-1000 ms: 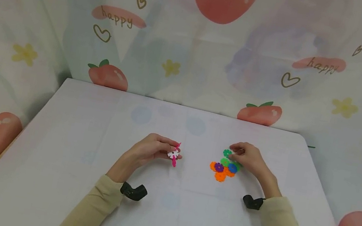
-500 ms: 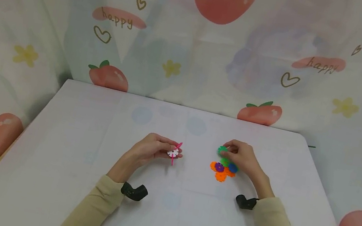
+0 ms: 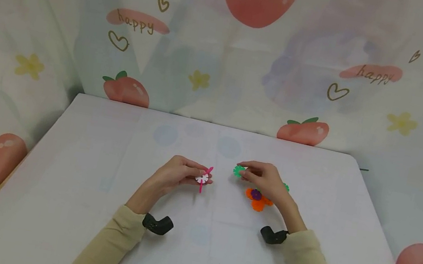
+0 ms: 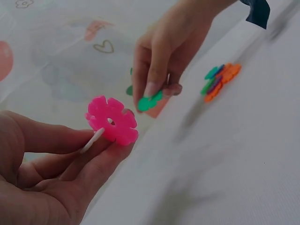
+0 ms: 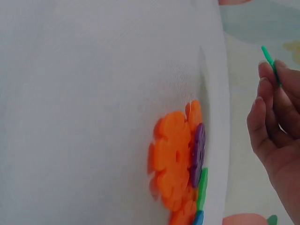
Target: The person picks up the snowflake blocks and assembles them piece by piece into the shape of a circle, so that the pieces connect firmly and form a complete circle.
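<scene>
Between the thumb and fingers of my left hand [image 3: 176, 175] is a white snowflake disc [image 3: 202, 178] with notched edges. Pink snowflake discs [image 4: 112, 121] are joined to it at angles; one faces the left wrist view. My right hand [image 3: 267, 179] pinches a green snowflake disc [image 3: 238, 171] by its edge, off the table and a short way right of the left hand's joined discs. In the right wrist view this green disc [image 5: 268, 57] shows edge-on. The two hands' discs are apart.
A loose pile of snowflake discs lies on the white table [image 3: 101, 178] below the right hand: orange discs [image 3: 258, 205], a purple disc [image 3: 255, 194], and green and blue ones partly hidden by the hand. A printed cloth [image 3: 224, 59] hangs behind the table.
My right hand has picked the green disc from the pile and carried it left, toward the left hand. The left hand stays in place; its joined discs have turned slightly.
</scene>
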Demonstrator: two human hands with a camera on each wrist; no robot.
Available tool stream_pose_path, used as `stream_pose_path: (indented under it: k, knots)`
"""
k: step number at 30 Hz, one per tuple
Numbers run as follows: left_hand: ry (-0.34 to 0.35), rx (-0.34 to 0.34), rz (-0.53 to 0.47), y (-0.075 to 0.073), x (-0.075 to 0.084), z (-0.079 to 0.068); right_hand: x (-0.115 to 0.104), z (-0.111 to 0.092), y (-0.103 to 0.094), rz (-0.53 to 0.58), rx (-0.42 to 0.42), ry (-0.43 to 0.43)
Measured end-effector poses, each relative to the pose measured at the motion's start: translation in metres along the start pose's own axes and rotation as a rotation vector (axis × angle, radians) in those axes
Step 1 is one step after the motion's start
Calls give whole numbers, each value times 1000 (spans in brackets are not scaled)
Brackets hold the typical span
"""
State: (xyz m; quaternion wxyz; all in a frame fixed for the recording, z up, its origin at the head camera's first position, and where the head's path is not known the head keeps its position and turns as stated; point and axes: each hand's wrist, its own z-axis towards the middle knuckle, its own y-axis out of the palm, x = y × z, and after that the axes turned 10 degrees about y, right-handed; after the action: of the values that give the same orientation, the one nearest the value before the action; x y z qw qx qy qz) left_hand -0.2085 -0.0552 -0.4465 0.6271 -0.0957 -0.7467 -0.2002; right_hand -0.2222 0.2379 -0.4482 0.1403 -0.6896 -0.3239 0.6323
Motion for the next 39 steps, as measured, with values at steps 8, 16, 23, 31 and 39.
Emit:
stream_pose_path:
  k: [8, 16, 23, 31, 39]
  knots:
    - [4, 10, 48, 2, 0, -1, -21, 3, 14, 45, -43, -11]
    - [23, 11, 73, 3, -1, 0, -31, 9, 28, 101, -76, -79]
    - [37, 3, 91, 0, -4, 1, -34, 11, 32, 108, -113, -78]
    - [19, 1, 169, 4, -2, -1, -33, 13, 32, 118, -187, -48]
    - [-6, 20, 233, 12, -1, -2, -35, 15, 34, 119, -254, -76]
